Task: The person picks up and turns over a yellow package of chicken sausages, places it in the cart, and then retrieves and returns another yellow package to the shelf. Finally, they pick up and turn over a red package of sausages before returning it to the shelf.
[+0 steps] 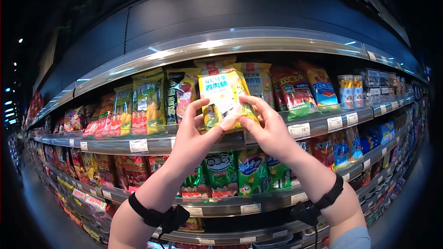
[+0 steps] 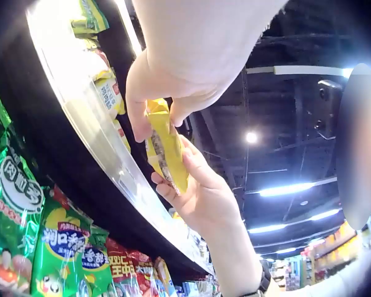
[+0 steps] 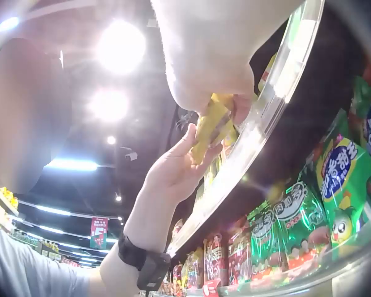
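Both hands, L (image 1: 196,136) & R (image 1: 270,131), grip yellow snack pkt (image 1: 224,97) w/ curled fingers, at shelf (image 1: 152,143).

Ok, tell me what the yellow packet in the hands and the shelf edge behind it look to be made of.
Yellow packet: thin glossy plastic film, probably; it carries printed graphics, catches highlights, and is pinched by the left hand and right hand. Shelf edge: seems clear or silvery glossy plastic or metal; it reflects the lights and holds price tags. Which one, I cannot tell.
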